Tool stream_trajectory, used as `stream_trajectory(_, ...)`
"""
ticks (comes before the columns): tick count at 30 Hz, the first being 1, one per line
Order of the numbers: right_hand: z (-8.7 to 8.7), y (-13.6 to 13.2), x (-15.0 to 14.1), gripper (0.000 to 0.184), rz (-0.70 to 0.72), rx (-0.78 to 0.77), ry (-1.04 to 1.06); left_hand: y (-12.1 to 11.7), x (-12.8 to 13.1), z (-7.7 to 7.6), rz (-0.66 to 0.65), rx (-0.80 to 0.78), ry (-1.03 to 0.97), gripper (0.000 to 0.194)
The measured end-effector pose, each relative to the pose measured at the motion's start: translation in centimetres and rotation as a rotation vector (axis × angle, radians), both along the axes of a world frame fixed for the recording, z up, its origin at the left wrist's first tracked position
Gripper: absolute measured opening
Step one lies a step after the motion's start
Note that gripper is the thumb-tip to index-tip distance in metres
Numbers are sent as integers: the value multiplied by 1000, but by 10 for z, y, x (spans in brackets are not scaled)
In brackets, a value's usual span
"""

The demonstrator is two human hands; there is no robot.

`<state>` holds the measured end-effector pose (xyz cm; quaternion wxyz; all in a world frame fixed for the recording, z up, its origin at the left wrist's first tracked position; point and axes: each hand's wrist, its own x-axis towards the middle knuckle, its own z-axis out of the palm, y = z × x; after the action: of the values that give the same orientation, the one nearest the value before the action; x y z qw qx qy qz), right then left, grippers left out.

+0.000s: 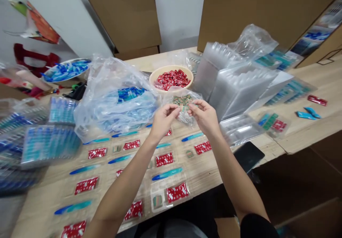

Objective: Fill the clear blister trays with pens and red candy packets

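Note:
My left hand (165, 119) is closed in a pinch over an open clear bag (199, 96) of small green-and-tan striped squares (179, 99). Opposite it, my right hand (205, 116) is pinched too, fingertips a little apart from the left ones. A small pale striped square (184, 108) shows between the fingertips; blur hides how each hand grips it. Below my arms lie rows of clear trays (153, 213) with blue-teal pens (167, 174), red patterned packets (177, 193) and striped squares (157, 201).
Behind the hands stand a cream bowl (152, 78) of red packets and a large clear bag (88, 106) of blue pieces. Stacked clear trays (232, 84) rise at right, near a black phone (248, 156). Filled packs (50, 143) are piled at left.

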<state>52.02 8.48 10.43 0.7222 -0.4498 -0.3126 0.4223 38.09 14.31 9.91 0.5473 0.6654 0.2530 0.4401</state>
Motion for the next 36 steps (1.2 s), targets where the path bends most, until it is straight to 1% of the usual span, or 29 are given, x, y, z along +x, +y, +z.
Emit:
stream_trajectory(2,-3,0,4,37,-16,0,-79,0,-1,1,25,124,35,21)
stream_trajectory(3,-4,-1,5,34,3,-1,-127,0,-1,1,30,182,48,19)
stream_trajectory(4,-5,-1,6,33,38,-3,-169,1,0,0,32,224,53,16)
stream_trajectory(6,-6,-3,7,32,116,-3,-225,4,3,-2,26,247,37,14)
stream_trajectory(9,-7,-3,8,31,167,-2,-256,8,9,-6,-1,205,6,22)
stream_trajectory(12,-10,0,12,28,162,1,-280,14,13,-7,22,186,11,16)
stream_trajectory(14,-13,4,15,28,142,4,-259,18,13,-5,41,148,3,13)
stream_trajectory(16,-17,9,16,28,117,19,-214,21,13,-4,-18,50,-4,19)
stream_trajectory(18,-20,14,17,26,94,50,-186,23,12,-3,-124,-67,4,25)
stream_trajectory(20,-23,20,15,22,80,67,-216,25,13,-4,-172,-132,6,29)
stream_trajectory(23,-25,26,12,16,24,49,-323,25,14,-7,-123,-139,-15,25)
stream_trajectory(26,-25,29,9,17,-26,25,-358,26,17,-11,-49,-134,-51,16)
stream_trajectory(28,-25,30,9,20,-3,23,-354,28,18,-13,-31,-170,-76,12)
stream_trajectory(30,-25,33,9,24,38,22,-400,31,17,-14,-24,-238,-119,10)
stream_trajectory(31,-25,35,10,25,44,3,-466,33,16,-15,-18,-279,-150,11)
stream_trajectory(32,-25,39,11,27,40,-44,-596,34,15,-14,-17,-326,-182,13)
stream_trajectory(34,-27,49,14,30,18,-195,-956,36,10,-11,-39,-437,-231,17)
stream_trajectory(36,-31,63,17,30,37,-340,-1272,34,3,-5,-103,-552,-240,16)
